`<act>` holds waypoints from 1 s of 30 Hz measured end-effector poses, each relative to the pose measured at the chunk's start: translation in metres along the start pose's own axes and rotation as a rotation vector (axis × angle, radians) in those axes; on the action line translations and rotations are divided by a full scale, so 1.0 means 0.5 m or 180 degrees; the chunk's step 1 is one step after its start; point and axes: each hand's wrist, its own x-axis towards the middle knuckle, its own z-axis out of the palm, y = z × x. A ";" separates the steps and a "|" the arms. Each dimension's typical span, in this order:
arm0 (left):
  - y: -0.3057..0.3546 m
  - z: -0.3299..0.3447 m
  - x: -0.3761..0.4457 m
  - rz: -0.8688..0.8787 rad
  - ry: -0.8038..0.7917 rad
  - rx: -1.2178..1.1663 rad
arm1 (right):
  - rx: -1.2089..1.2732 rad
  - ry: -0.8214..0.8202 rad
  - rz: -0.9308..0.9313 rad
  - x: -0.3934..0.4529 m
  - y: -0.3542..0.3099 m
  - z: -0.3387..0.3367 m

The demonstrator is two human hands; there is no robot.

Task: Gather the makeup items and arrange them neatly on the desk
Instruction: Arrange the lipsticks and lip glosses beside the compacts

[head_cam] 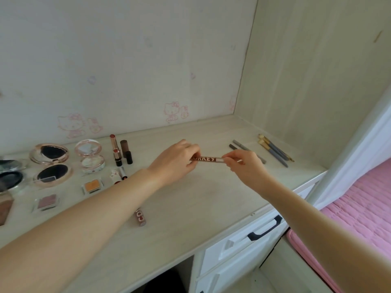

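Both forearms reach in from the lower corners of the frame and meet at its centre, above the desk [190, 208]. Left hand [175, 160] has its fingers curled round one end of a brown pencil [208, 159] with pale lettering; right hand [243, 166] pinches the other end between thumb and fingertips, so each grip is closed on the same item. That pencil is held level in the air, clear of the surface.

At centre left stand the lipsticks [117, 151], some upright, close together. Left of them lie two open compacts [90, 155], and below those small square pans [92, 186] of colour. A short brown tube [140, 217] lies alone just under the left forearm, apart from any row. At centre right, grey pencils [246, 150] and brushes [275, 151] lie roughly parallel near the side wall.

My reading is that the pencil is being capped or checked before it joins the grey ones on the right. Risks from here: a cap pulled or pushed crookedly could slip and send a piece rolling toward the front edge (round barrels roll easily on a smooth top). A low sweep of the left forearm could also knock the loose tube or tip the upright lipsticks. Placed askew, the pencil would spoil the tidy row.
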 end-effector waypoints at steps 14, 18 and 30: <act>-0.034 -0.140 -0.287 -0.0711 0.0724 -0.0365 | 0.1882 -0.0808 0.0252 -0.080 -0.142 0.152; -0.042 -0.178 -0.362 -0.0786 0.0806 -0.0412 | 0.1971 -0.1003 0.0163 -0.100 -0.185 0.203; -0.056 -0.246 -0.530 -0.1256 0.1058 0.0057 | 0.3017 -0.1531 0.0580 -0.172 -0.305 0.350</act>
